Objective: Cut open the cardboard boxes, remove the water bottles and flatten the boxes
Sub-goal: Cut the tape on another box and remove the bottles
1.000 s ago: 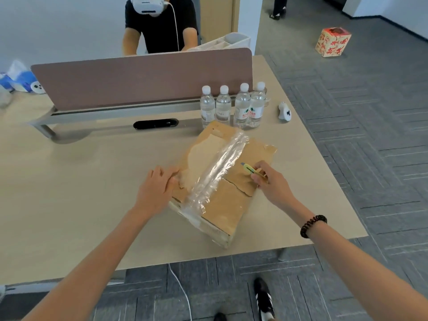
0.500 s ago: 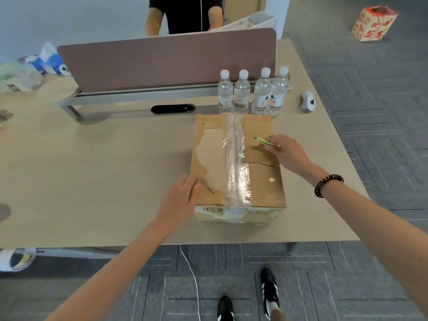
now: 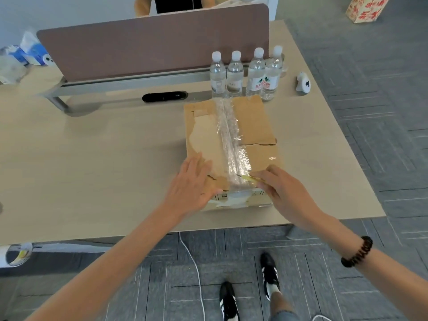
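A closed cardboard box lies on the table near its front edge, with a crumpled strip of clear tape running down the middle of its top. My left hand rests flat on the box's near left corner, fingers straight. My right hand grips a small yellow-green cutter, whose tip touches the tape at the near end of the seam. Several water bottles stand upright in a row just behind the box.
A brown desk divider on a grey rail crosses the table behind the bottles; a person sits beyond it. A black bar and a white controller lie on the table. A red-printed box sits on the floor.
The box was turned square to me and slid closer. My right hand moved with the cutter from the far right of the lid to the near end of the taped seam.
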Motion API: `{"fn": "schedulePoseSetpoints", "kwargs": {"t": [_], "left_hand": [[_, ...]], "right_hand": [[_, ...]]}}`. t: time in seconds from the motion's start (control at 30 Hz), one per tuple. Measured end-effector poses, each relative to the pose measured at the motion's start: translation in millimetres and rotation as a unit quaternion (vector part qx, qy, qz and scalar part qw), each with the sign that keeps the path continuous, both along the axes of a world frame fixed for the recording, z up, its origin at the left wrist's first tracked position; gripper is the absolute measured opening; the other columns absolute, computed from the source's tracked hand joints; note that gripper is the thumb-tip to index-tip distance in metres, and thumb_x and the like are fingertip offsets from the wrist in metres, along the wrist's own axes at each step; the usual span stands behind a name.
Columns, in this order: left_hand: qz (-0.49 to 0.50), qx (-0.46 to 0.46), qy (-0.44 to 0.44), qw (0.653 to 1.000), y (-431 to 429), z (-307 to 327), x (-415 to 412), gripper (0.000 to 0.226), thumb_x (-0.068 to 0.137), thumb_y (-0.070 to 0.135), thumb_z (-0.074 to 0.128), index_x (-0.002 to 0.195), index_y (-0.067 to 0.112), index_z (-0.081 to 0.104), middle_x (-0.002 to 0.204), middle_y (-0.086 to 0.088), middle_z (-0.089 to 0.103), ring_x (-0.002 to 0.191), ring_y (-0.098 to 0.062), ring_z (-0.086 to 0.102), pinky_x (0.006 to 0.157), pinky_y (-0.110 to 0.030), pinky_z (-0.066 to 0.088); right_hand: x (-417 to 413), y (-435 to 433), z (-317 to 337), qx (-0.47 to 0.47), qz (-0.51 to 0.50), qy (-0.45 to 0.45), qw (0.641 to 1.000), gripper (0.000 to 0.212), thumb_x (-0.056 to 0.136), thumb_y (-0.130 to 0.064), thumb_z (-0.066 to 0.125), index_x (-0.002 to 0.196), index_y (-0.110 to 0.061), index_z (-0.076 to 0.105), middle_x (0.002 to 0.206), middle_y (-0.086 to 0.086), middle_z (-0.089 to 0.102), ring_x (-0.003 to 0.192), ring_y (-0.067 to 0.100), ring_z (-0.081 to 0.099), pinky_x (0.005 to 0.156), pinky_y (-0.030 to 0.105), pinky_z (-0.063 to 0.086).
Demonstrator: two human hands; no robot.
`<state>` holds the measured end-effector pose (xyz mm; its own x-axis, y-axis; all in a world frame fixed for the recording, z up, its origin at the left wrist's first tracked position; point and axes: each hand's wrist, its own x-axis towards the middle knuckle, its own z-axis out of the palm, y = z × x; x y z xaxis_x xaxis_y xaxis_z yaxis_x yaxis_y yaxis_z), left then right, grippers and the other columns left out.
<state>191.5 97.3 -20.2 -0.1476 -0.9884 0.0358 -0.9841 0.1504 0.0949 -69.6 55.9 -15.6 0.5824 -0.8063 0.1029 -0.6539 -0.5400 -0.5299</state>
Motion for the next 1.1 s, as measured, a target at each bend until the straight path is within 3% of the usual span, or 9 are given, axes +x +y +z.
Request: {"fn": "schedulePoseSetpoints", "kwargs": {"t": [0.07, 0.13, 0.3, 0.43, 0.7, 0.9, 1.0, 1.1], "left_hand": [[0.011, 0.038, -0.012, 0.999, -4.4, 4.1, -2.4, 0.084, 0.086, 0.069, 0.043, 0.148, 0.014, 0.032, 0.159, -0.019, 0.018, 0.143, -0.041, 0.025, 0.099, -0.049, 0.047], [0.008, 0.035, -0.04, 0.999, -7.8, 9.5, -0.9, 0.092, 0.083, 0.074, 0.04, 0.15, 0.012, 0.029, 0.159, -0.021, 0.018, 0.143, -0.042, 0.027, 0.098, -0.051, 0.048], [-0.014, 0.004, -0.101, 0.995, -9.7, 9.6, 2.8, 0.1, 0.079, 0.079, 0.033, 0.144, 0.003, 0.038, 0.137, -0.025, 0.051, 0.107, -0.037, 0.062, 0.062, -0.041, 0.055], [-0.024, 0.001, -0.17, 0.985, -9.6, -0.3, 2.2, 0.102, 0.082, 0.078, 0.027, 0.138, -0.005, 0.047, 0.11, -0.028, 0.065, 0.088, -0.036, 0.068, 0.044, -0.033, 0.049], [-0.06, -0.046, -0.233, 0.97, -14.4, -18.7, 4.1, 0.091, 0.09, 0.068, 0.02, 0.136, -0.003, 0.051, 0.102, -0.043, 0.062, 0.085, -0.049, 0.068, 0.057, -0.04, 0.058], [-0.073, -0.044, -0.236, 0.968, -17.9, -24.3, 6.0, 0.085, 0.095, 0.063, 0.016, 0.134, -0.001, 0.054, 0.101, -0.045, 0.061, 0.084, -0.053, 0.067, 0.052, -0.041, 0.058], [-0.086, -0.05, -0.257, 0.961, -20.2, -29.1, 6.6, 0.085, 0.101, 0.056, 0.004, 0.129, -0.003, 0.057, 0.101, -0.047, 0.06, 0.083, -0.054, 0.067, 0.052, -0.041, 0.059], [-0.099, -0.06, -0.267, 0.957, -20.6, -30.9, 7.5, 0.087, 0.102, 0.053, 0.0, 0.127, -0.006, 0.058, 0.1, -0.049, 0.059, 0.082, -0.056, 0.066, 0.053, -0.044, 0.059]], "right_hand": [[-0.4, 14.3, -7.3, 0.019, -0.001, 0.005, 1.0, 0.03, 0.099, -0.019, 0.05, 0.129, -0.021, 0.053, 0.102, -0.008, 0.048, 0.067, 0.01, 0.052, 0.056, 0.017, 0.036], [1.8, 25.5, -11.2, 0.027, -0.014, 0.009, 1.0, 0.029, 0.099, -0.023, 0.05, 0.127, -0.021, 0.051, 0.106, -0.01, 0.047, 0.065, 0.013, 0.054, 0.055, 0.025, 0.044], [11.1, 46.1, -16.3, 0.034, -0.011, -0.006, 0.999, 0.029, 0.096, -0.023, 0.053, 0.125, -0.023, 0.048, 0.106, -0.017, 0.045, 0.061, 0.004, 0.049, 0.052, 0.024, 0.04], [19.8, 52.8, -18.3, 0.033, -0.007, -0.02, 0.999, 0.026, 0.094, -0.03, 0.045, 0.118, -0.021, 0.048, 0.115, -0.009, 0.05, 0.068, 0.02, 0.06, 0.054, 0.037, 0.05], [28.2, 55.5, -24.3, 0.029, -0.031, -0.031, 0.999, 0.029, 0.093, -0.034, 0.041, 0.116, -0.018, 0.049, 0.119, -0.007, 0.048, 0.083, 0.026, 0.063, 0.059, 0.041, 0.051], [40.9, 59.8, -24.1, 0.012, -0.057, -0.042, 0.997, 0.02, 0.096, -0.022, 0.05, 0.114, -0.014, 0.05, 0.111, -0.004, 0.05, 0.071, 0.018, 0.058, 0.054, 0.034, 0.048], [40.3, 63.0, -28.6, -0.007, -0.07, -0.035, 0.997, 0.019, 0.096, -0.02, 0.052, 0.113, -0.011, 0.051, 0.112, -0.002, 0.051, 0.056, 0.014, 0.046, 0.046, 0.023, 0.034], [46.2, 69.4, -29.3, -0.017, -0.092, -0.033, 0.995, 0.017, 0.095, -0.015, 0.054, 0.111, -0.011, 0.052, 0.11, -0.001, 0.051, 0.053, 0.016, 0.041, 0.047, 0.025, 0.029]]}}
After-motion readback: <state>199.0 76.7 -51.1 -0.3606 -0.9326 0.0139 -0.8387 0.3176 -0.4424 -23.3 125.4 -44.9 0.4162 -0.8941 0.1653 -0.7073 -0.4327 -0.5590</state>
